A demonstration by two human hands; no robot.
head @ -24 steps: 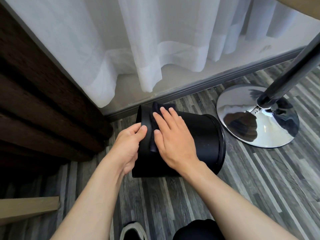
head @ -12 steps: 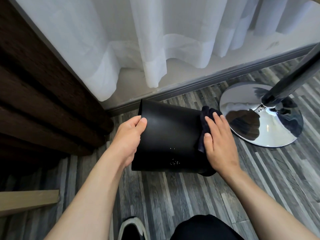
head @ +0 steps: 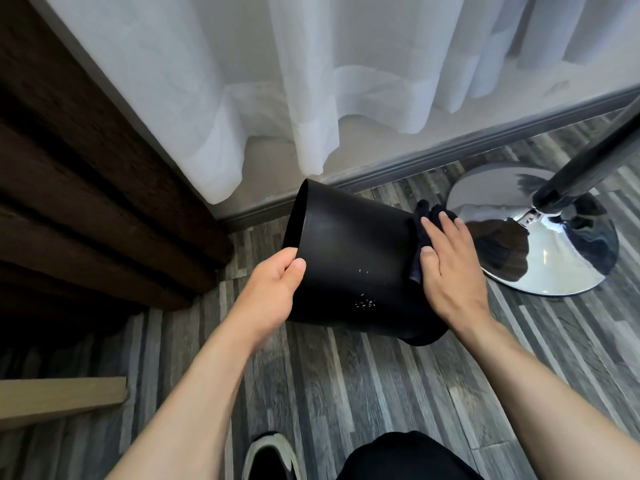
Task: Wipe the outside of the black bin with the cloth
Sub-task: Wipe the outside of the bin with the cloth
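Left hand (head: 273, 292) nearest, curled over bin (head: 349, 265) edge, thumb on wall, steadying. Bin tipped on side on floor, long axis running left hand to right hand. Right hand (head: 450, 268) flat, fingers spread, pressing cloth (head: 420, 233) to far-right end. Unwiped specks sit left of right hand; next stroke likely sweeps leftward along axis.

- right hand (head: 450, 268) with cloth (head: 420, 237) slid from black bin (head: 349, 258) left end to right end
- bin wall now bare, white specks showing

Home room, sheer white curtain (head: 311, 81), grey wood-look floor (head: 346, 393), chrome pedestal base (head: 554, 265)
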